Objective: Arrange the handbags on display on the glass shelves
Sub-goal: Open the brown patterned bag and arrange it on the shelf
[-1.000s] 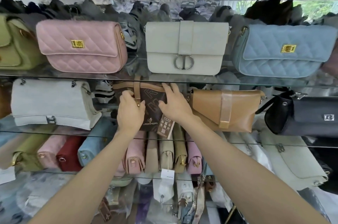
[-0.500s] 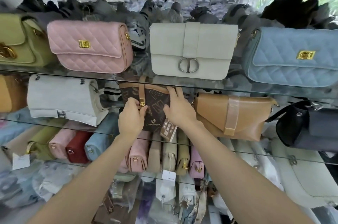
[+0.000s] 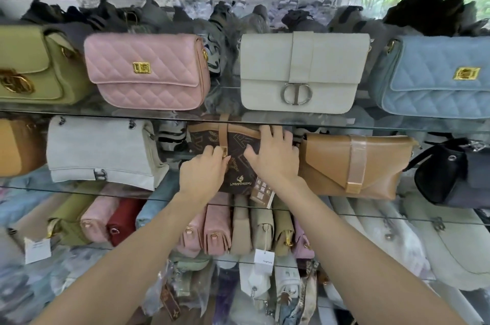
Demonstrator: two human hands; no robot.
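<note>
Pinching the clasp (image 3: 224, 151) of the brown handbag (image 3: 238, 173) is the left hand (image 3: 204, 173); the right hand (image 3: 275, 157) lies spread on it.

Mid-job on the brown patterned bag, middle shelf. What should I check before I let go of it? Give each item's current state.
1. Hold on the brown patterned bag: left hand holds it at the strap clasp, right hand lies flat on its front: ok.
2. Gap to the white bag on its left: ok.
3. Gap to the tan envelope bag: the right hand covers it: cannot tell.
4. Hang tag tucked in: it sticks out below the bag: not ok.
5. Base seated on the glass shelf: cannot tell.
</note>
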